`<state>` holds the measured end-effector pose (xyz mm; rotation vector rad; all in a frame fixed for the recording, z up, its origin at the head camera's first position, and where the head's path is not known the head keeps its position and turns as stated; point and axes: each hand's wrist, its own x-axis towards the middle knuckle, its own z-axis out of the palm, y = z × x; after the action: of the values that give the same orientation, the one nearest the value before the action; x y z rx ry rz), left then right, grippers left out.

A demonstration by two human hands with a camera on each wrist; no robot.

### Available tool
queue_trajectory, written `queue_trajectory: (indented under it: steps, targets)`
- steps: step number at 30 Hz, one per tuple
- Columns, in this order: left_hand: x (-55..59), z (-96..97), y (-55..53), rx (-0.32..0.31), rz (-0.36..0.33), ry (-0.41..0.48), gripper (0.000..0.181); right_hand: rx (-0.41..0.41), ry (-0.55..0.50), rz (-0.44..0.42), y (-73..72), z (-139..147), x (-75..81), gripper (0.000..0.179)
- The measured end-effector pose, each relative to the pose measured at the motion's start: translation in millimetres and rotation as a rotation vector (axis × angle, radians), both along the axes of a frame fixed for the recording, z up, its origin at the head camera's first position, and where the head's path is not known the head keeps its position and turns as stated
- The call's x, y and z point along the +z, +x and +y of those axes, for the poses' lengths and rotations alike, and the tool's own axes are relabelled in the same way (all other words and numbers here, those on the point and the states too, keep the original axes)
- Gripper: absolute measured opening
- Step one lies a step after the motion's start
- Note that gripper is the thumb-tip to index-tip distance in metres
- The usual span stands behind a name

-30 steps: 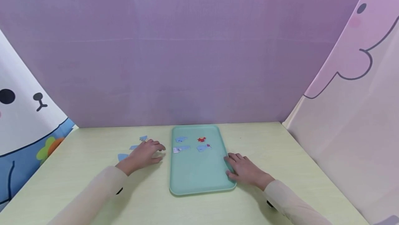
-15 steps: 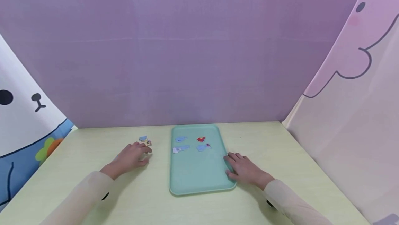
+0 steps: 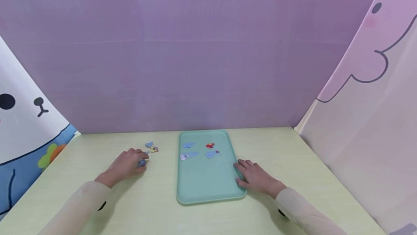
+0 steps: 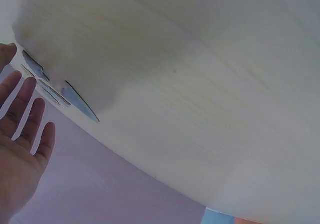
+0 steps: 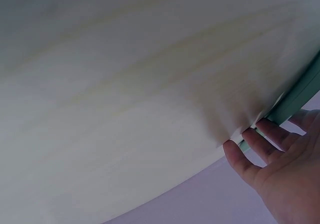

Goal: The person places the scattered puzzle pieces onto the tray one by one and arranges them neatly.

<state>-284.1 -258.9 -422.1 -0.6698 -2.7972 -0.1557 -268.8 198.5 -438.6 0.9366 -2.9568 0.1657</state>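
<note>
My left hand (image 3: 126,164) hovers low over the table at the left, its fingers loosely bent. A blue flat picture piece (image 3: 141,163) shows between its thumb and fingers, with a gap around it. In the left wrist view, several flat blue pieces (image 4: 80,102) lie on the tabletop near the spread fingertips. Just beyond that hand are a blue piece (image 3: 149,144) and a yellowish one (image 3: 154,149). On the mint-green tray (image 3: 211,188) lie a red cut-out (image 3: 210,145) and several bluish pieces (image 3: 189,155). My right hand (image 3: 258,177) rests at the tray's right edge, fingers relaxed.
The pale wooden table (image 3: 156,209) ends at a purple backdrop (image 3: 208,64). A cartoon-printed cloth (image 3: 26,126) borders the left side. Another printed cloth (image 3: 368,126) borders the right.
My left hand has drawn back leftward, away from the tray and the far pieces. A blue piece near its fingers has come into sight. The right hand and tray have stayed put.
</note>
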Motion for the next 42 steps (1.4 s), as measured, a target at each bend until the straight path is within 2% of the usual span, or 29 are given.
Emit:
queue_trajectory:
  steps: [17,42]
  targets:
    - [-11.1,-14.8,-4.8,0.014,0.021,0.043,0.026,-0.011,0.018,0.005,-2.1,1,-3.1,0.055]
    - [-12.8,-14.3,-4.8,-0.019,0.016,0.095,0.023,0.001,0.009,0.011,-1.6,0,-3.8,0.055]
